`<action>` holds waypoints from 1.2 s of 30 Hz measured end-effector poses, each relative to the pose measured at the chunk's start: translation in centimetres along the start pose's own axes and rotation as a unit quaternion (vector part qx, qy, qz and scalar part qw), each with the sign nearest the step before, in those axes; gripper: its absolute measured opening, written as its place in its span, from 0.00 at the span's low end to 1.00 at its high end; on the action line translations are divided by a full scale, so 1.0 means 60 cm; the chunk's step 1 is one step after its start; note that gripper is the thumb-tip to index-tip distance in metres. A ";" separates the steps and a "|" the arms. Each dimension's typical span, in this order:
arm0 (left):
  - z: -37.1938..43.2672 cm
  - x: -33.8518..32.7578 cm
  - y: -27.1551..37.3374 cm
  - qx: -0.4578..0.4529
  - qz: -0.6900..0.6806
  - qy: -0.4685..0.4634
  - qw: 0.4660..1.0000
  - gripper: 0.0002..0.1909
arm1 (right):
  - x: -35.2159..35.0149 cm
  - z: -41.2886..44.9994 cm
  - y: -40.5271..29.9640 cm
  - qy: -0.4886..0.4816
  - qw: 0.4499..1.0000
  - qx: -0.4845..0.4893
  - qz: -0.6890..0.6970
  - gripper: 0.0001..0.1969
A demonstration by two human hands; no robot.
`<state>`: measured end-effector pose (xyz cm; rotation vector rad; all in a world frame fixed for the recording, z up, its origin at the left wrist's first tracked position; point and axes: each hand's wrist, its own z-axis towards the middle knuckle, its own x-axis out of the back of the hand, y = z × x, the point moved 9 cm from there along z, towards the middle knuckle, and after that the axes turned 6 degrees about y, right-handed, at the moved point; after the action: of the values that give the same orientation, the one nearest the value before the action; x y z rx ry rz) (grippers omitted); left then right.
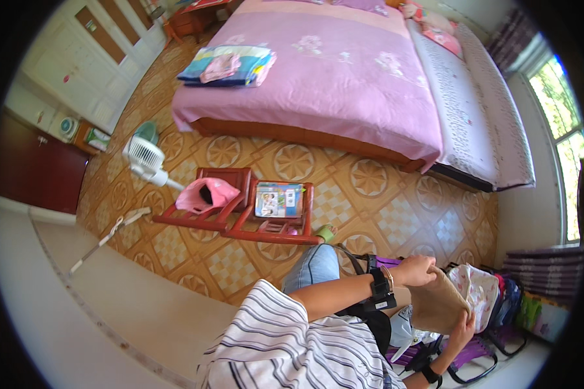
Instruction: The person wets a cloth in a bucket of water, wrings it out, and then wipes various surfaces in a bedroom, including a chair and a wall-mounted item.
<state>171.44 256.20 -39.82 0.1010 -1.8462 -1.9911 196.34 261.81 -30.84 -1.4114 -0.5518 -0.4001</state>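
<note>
A beige cloth (439, 300) is stretched between my two hands at the right of the view. My left hand (417, 270) pinches its upper edge, and my right hand (461, 330) grips its lower right corner. Just behind the cloth stands a white patterned bag (474, 291). Below it, a white plastic bag (402, 328) rests on a purple folding lounger (469, 352) with a dark frame. What lies directly under the cloth is hidden.
Two red wooden chairs (272, 238) stand to my left, bearing a pink cloth item (207, 194) and printed books (278, 200). A white fan (146, 155) is beyond them. A bed with a pink cover (321, 97) holds folded bedding (226, 65). A mop (109, 233) leans by the wall.
</note>
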 end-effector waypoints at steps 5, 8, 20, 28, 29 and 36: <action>0.036 -0.026 0.046 0.026 -0.031 -0.044 0.998 0.19 | -0.025 -0.002 0.021 -0.019 0.998 -0.051 0.016 0.10; 0.058 -0.054 0.064 0.005 -0.060 -0.095 0.994 0.20 | -0.073 0.014 0.007 -0.032 0.996 -0.024 0.084 0.11; 0.280 -0.141 0.020 -0.016 -0.074 -0.267 0.961 0.19 | -0.161 0.165 -0.038 -0.067 0.935 -0.179 0.300 0.24; 0.575 -0.053 -0.029 0.019 -0.086 -0.271 0.958 0.16 | -0.302 0.407 -0.056 -0.098 0.928 -0.268 0.238 0.25; 0.605 -0.039 -0.021 0.021 -0.096 -0.275 0.957 0.16 | -0.317 0.430 -0.059 -0.095 0.921 -0.284 0.250 0.27; 0.744 0.070 -0.020 -0.037 -0.118 -0.238 0.963 0.16 | -0.479 0.612 -0.162 -0.134 0.825 -0.300 0.461 0.26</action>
<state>152.49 296.59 -34.88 -0.2092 -2.1223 -2.4101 162.93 295.19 -37.16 -2.1703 0.1160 0.4677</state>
